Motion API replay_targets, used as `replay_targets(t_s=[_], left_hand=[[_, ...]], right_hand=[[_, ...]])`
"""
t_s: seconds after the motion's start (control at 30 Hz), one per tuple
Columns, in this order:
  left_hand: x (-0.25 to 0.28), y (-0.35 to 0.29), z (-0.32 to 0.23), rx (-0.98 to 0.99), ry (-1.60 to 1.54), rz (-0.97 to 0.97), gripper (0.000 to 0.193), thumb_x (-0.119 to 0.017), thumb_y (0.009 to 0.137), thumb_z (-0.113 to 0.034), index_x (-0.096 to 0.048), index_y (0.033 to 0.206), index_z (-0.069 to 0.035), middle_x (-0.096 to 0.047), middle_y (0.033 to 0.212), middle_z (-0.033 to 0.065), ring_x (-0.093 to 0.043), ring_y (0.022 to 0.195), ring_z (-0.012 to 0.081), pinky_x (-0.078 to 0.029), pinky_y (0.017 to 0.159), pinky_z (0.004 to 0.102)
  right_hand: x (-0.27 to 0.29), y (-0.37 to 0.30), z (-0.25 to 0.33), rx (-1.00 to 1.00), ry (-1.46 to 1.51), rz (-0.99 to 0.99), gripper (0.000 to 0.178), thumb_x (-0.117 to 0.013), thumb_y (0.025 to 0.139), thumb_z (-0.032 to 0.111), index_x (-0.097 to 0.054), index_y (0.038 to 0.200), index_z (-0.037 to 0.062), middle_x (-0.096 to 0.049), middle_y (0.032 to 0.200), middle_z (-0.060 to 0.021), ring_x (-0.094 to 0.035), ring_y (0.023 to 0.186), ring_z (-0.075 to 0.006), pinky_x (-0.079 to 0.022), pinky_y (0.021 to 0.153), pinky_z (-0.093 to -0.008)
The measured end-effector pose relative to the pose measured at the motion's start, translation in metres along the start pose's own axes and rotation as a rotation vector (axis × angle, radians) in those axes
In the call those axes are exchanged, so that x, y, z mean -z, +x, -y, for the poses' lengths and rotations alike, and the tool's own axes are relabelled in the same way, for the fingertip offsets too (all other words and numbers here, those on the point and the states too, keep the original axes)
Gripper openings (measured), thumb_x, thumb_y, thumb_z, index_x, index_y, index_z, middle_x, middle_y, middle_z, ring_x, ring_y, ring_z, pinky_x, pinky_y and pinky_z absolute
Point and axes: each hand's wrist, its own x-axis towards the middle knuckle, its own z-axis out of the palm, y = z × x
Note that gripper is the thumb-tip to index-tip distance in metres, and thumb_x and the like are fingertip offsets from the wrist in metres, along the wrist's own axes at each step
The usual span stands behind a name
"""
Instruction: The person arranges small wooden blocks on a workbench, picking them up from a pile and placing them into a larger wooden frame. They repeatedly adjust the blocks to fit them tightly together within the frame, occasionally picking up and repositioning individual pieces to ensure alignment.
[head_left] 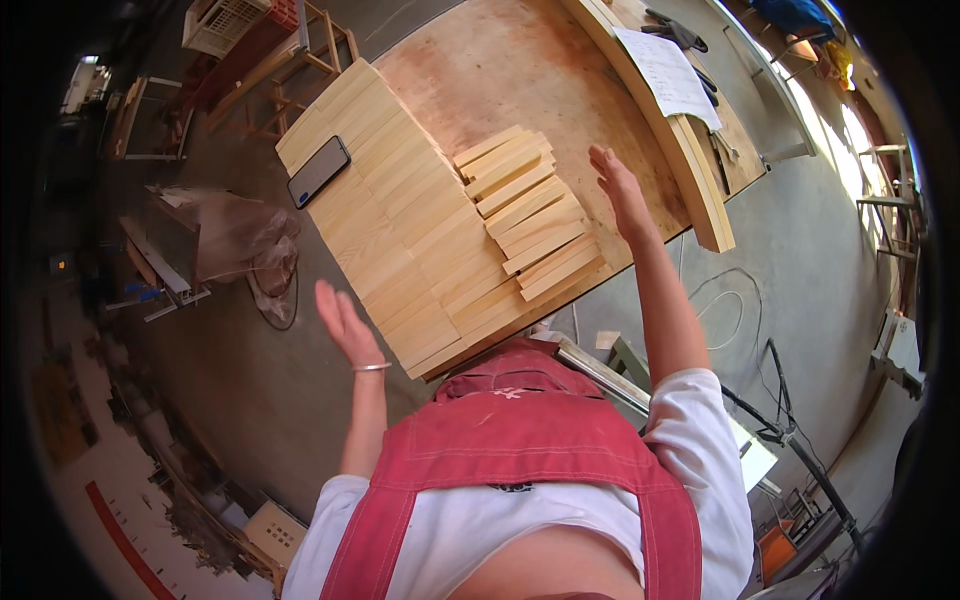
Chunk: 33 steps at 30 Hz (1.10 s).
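A table (480, 60) is topped, on its left part, by a panel (385, 240) of pale wood strips laid edge to edge in staggered rows. Along the far right side a long beam (700, 195) is set, roughly parallel to the panel's edge. On the panel's right margin the loose strips (545, 225) are heaped side by side, some slightly skewed, between panel and bare tabletop. A paper (668, 75) is spread partly over the beam. Nothing is gripped by either hand: the right hand (622, 195) is held open over the tabletop, just right of the loose strips, and the left hand (345, 325) is held open beside the panel's left edge — fingers extended on both. A dark phone (320, 172) is laid flat on the panel near its left edge. A bracelet (372, 367) is worn on the left wrist.
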Motion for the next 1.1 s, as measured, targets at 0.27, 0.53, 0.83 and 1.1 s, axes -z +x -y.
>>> replay_targets(t_s=[0.27,0.53,0.83,1.1], left_hand=[[-0.228,0.102,-0.026,-0.55,0.648,0.96,0.073,-0.058,0.099,-0.042,-0.034,0.151,0.004,-0.035,0.156,0.0264,-0.032,0.147,0.0387,-0.026,0.12,0.0415],[-0.295,0.128,0.024,-0.176,0.685,1.134,0.07,-0.05,0.102,-0.049,-0.043,0.146,0.004,-0.047,0.145,0.0248,-0.042,0.137,0.0349,-0.031,0.116,0.0391],[-0.302,0.112,0.0,-0.175,0.812,1.194,0.058,-0.041,0.107,-0.044,-0.044,0.148,-0.003,-0.047,0.138,0.0182,-0.041,0.134,0.0292,-0.029,0.116,0.037],[-0.296,0.126,0.008,-0.093,0.804,1.238,0.068,-0.034,0.106,-0.052,-0.037,0.152,-0.002,-0.041,0.145,0.0188,-0.034,0.139,0.0315,-0.023,0.118,0.0391]], right_hand=[[-0.044,-0.129,-0.033,0.133,0.09,-0.507,0.073,-0.06,0.1,0.034,-0.027,0.155,-0.002,-0.035,0.158,-0.0201,-0.033,0.146,-0.0297,-0.028,0.119,-0.0406],[-0.087,-0.143,-0.079,0.243,-0.365,-0.549,0.103,-0.08,0.081,0.034,-0.019,0.156,0.0012,-0.021,0.16,-0.027,-0.024,0.148,-0.0434,-0.022,0.12,-0.0503],[-0.078,-0.135,-0.094,0.314,-0.251,-0.575,0.099,-0.082,0.079,0.042,-0.029,0.151,-0.0007,-0.032,0.154,-0.0271,-0.034,0.142,-0.0444,-0.027,0.116,-0.0544],[-0.017,-0.108,-0.068,0.295,-0.151,-0.439,0.083,-0.063,0.092,0.051,-0.041,0.145,-0.0081,-0.039,0.151,-0.0302,-0.039,0.141,-0.045,-0.031,0.116,-0.0502]])
